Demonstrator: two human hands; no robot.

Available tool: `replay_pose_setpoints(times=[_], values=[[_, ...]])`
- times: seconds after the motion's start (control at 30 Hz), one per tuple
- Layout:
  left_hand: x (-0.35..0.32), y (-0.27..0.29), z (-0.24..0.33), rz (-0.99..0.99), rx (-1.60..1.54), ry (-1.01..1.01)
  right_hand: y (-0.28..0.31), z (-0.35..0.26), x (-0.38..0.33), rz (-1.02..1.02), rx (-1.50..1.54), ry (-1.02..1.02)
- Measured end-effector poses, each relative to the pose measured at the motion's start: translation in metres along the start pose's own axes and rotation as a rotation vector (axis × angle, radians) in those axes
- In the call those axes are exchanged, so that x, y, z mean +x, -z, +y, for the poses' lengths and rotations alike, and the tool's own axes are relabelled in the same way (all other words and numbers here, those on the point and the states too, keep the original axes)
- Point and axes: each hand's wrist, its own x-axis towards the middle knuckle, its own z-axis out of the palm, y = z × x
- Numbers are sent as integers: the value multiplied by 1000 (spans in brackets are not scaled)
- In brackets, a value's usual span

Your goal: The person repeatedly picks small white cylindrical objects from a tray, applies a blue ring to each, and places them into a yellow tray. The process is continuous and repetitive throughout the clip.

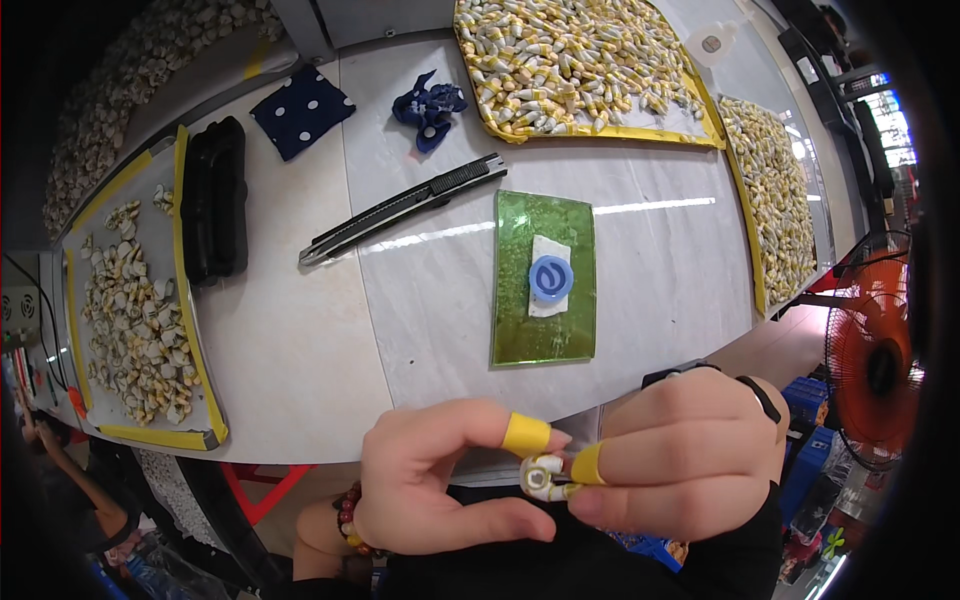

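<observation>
Near the table's front edge my two hands meet around a small white-and-yellow piece (540, 480) with a round ring-like end facing up. My right hand (690, 450) pinches it between thumb and fingers; yellow tape wraps one of its fingers. My left hand (440, 480) curls against the piece's other side. Its taped index finger lies along the top, and its thumb is held a little below. Beyond the hands lies a green glass plate (520, 340), bearing a white pad (546, 308) and a blue round disc (551, 278).
A black utility knife (410, 208) lies left of the plate. Behind it are a dotted navy cloth (303, 112), a crumpled navy cloth (428, 110) and a black tray (215, 200). Yellow-edged trays (600, 130) hold many small pieces; an orange fan (880, 360) stands at right.
</observation>
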Motion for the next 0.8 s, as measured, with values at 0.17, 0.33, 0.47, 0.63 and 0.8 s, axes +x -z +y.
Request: replay_pose_setpoints(times=[0.17,0.33,0.47,0.63,0.8], values=[[3,8,-1,-47,289,-216,-2,-6,-5,-11,-26,13],[9,1,-2,-36,269,-271,1,-7,-6,21,-20,16],[-2,1,-11,24,109,-216,35,-12,-30,269,-202,-64],[-1,1,-6,17,-225,17,123,2,-91,599,-925,-674],[-2,7,-18,31,-341,-8,153,50,-158,185,-837,-1109]])
